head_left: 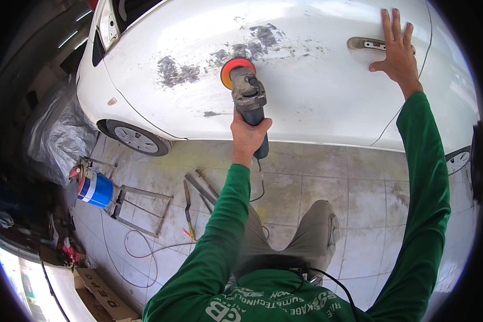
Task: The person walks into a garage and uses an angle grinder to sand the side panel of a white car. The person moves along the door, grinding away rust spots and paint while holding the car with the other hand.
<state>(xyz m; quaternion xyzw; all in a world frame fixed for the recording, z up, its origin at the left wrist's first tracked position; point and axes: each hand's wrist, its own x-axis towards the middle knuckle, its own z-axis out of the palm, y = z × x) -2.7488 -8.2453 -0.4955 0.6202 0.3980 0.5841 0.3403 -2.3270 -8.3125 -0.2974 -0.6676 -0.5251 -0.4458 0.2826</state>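
Observation:
My left hand is wrapped round the dark body of an angle grinder. The tool's round orange-red disc lies against or very close to the white car door, beside dark grey scraped patches. Further right, my right hand rests on the door with fingers spread, next to the recess of the door handle, whose outer grip seems to be off. From the grinder's lower end a black cord hangs toward the floor.
A blue paint can stands at left near a metal frame on the tiled floor. Metal bars and a looping hose lie by my legs. Crumpled plastic sheeting is beside the front wheel; a cardboard box sits lower left.

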